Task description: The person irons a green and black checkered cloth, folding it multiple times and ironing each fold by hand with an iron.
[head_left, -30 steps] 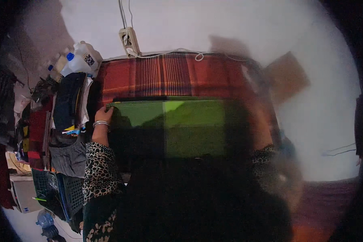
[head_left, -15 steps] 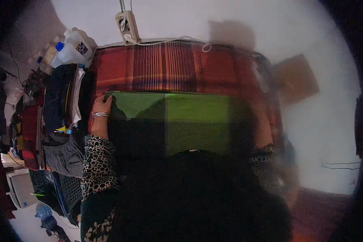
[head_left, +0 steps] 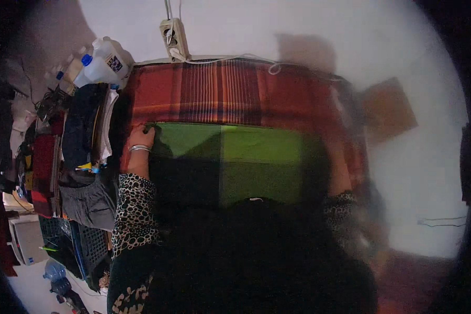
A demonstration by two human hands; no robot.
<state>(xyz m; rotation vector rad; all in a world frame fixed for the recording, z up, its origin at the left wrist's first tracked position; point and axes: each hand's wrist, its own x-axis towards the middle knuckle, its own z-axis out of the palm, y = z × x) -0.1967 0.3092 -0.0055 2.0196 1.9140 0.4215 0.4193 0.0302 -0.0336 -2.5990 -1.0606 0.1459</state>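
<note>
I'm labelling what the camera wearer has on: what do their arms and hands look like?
The left hand wears a silvery bracelet at the wrist. The left sleeve has a dark-and-pale spotted print, above dark cloth with pale leaf-like shapes. The right sleeve looks similarly spotted but dim and blurred; the right hand cannot be made out.

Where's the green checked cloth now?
In the head view, the cloth is near centre, bordering the red striped spread, its upper left corner at the left hand.
</note>
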